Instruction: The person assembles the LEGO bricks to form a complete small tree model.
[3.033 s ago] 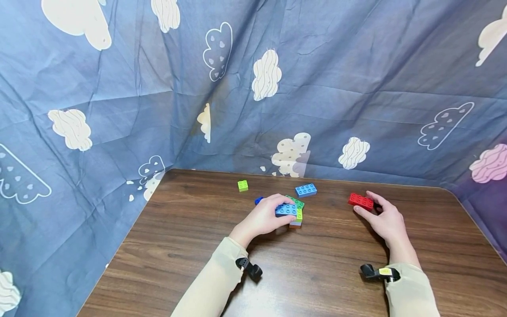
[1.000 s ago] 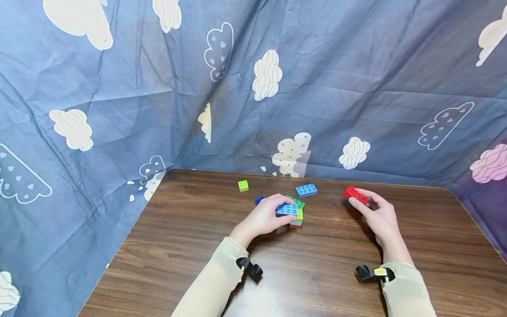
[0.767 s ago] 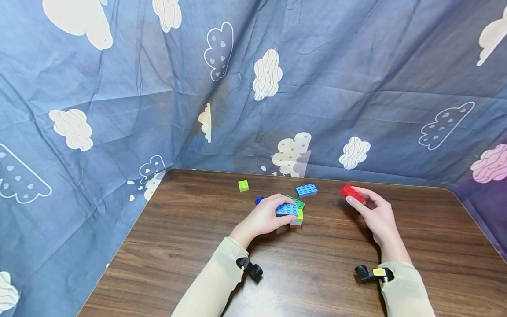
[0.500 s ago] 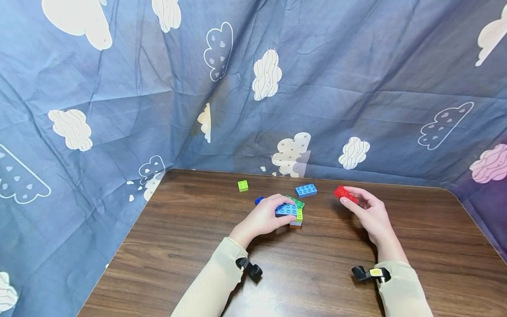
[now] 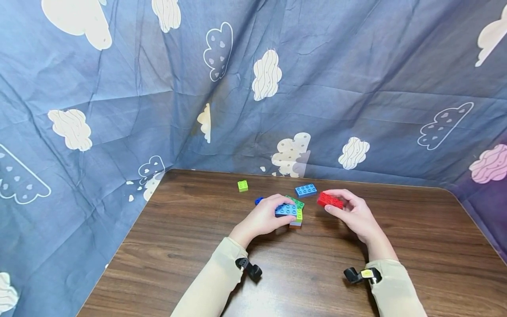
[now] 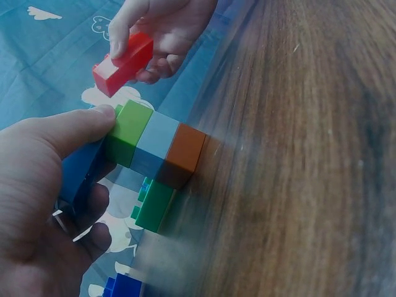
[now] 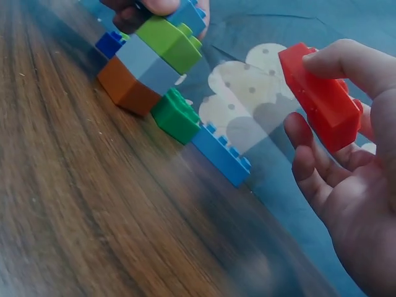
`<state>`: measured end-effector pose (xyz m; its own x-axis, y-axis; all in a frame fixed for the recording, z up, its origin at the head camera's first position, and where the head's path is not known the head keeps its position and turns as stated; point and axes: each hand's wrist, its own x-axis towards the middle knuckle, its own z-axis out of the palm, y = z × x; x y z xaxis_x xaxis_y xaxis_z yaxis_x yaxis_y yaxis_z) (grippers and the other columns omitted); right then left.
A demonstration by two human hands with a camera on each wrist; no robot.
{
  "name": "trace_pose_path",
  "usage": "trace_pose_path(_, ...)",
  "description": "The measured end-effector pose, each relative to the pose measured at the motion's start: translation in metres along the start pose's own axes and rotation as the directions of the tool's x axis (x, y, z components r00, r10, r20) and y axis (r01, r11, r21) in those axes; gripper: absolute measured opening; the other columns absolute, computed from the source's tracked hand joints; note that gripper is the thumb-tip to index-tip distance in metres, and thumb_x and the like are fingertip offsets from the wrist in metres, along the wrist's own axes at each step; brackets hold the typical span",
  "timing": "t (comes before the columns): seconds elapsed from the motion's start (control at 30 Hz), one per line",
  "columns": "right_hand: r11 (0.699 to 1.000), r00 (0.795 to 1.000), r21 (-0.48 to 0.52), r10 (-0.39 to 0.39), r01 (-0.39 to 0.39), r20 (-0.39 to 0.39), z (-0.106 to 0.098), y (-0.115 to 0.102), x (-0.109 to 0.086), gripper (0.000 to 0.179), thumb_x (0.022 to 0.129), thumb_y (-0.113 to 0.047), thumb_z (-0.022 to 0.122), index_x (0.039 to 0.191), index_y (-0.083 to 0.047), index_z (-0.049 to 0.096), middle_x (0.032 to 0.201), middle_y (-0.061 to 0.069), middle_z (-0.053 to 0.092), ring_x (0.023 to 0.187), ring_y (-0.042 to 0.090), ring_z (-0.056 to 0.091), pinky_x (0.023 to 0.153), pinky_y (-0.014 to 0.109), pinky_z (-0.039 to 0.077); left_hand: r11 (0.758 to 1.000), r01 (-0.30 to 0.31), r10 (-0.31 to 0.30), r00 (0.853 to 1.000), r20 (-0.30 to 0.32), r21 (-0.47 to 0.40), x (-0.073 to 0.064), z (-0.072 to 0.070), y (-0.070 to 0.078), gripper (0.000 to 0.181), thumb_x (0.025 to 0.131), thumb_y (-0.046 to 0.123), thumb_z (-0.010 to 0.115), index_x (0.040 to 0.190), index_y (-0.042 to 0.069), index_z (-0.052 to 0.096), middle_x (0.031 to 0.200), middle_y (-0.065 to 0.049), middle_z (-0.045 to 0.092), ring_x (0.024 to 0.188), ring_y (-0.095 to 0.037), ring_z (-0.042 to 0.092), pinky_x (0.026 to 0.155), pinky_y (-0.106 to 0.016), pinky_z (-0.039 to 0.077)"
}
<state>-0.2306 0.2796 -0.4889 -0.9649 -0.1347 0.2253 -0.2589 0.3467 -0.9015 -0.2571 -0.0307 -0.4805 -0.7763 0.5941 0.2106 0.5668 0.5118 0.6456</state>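
Note:
My left hand [image 5: 263,216] holds a blue brick [image 5: 286,209] on top of a small tower. Below it the left wrist view shows a lime green brick [image 6: 131,133], a pale blue brick [image 6: 154,143] and a brown brick [image 6: 184,156], stacked down to the table. Raised off the table just to the right, a red brick [image 5: 329,200] is pinched between thumb and fingers of my right hand [image 5: 358,218], its studs facing up and apart from the tower. A green brick [image 7: 175,117] lies close behind the tower, partly hidden in the head view.
Behind lies another blue brick [image 5: 306,190]. A small lime brick [image 5: 243,186] sits near the back edge, and a dark blue brick [image 5: 259,200] shows partly behind the left hand. The wooden table [image 5: 170,246] meets a cloud-patterned cloth [image 5: 237,110] at the back.
My right hand has lifted the red brick from the table and carried it left toward the tower. The left hand stays on the blue brick.

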Motion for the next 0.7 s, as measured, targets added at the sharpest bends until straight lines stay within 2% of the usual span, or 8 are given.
trace_pose_path(0.2,1.000,0.998,0.022,-0.016,0.014,0.068,0.007,-0.003,0.002,0.044,0.098,-0.009,0.082,0.139,-0.004,0.066,0.125,-0.004,0.069,0.100,0.013,0.068,0.082,0.021,0.058,1.000,-0.007,0.007,1.000,-0.005,0.010,0.001,0.000,0.000,0.040,0.103,0.040,0.078,0.137,0.019,0.071,0.136,0.001,0.070,0.124,-0.014,0.065,0.108,-0.032,0.051)
trace_pose_path(0.47,0.998,0.984,0.017,-0.059,0.057,0.165,0.016,-0.012,0.005,0.042,0.098,-0.009,0.082,0.138,-0.009,0.068,0.129,0.015,0.068,0.097,0.018,0.070,0.082,0.025,0.060,1.000,-0.001,0.001,1.000,-0.010,0.008,0.001,0.001,0.000,0.041,0.103,0.041,0.078,0.136,0.019,0.072,0.136,0.001,0.070,0.123,-0.014,0.065,0.108,-0.032,0.051)
trace_pose_path(0.7,0.996,0.977,-0.024,-0.079,0.085,0.200,0.021,-0.015,0.006,0.041,0.097,-0.012,0.084,0.136,-0.014,0.070,0.128,0.012,0.070,0.100,0.023,0.069,0.084,0.028,0.060,1.000,-0.003,0.003,1.000,-0.009,0.008,0.001,0.001,-0.001,0.040,0.104,0.042,0.077,0.136,0.019,0.072,0.136,0.002,0.070,0.123,-0.014,0.065,0.108,-0.032,0.052)
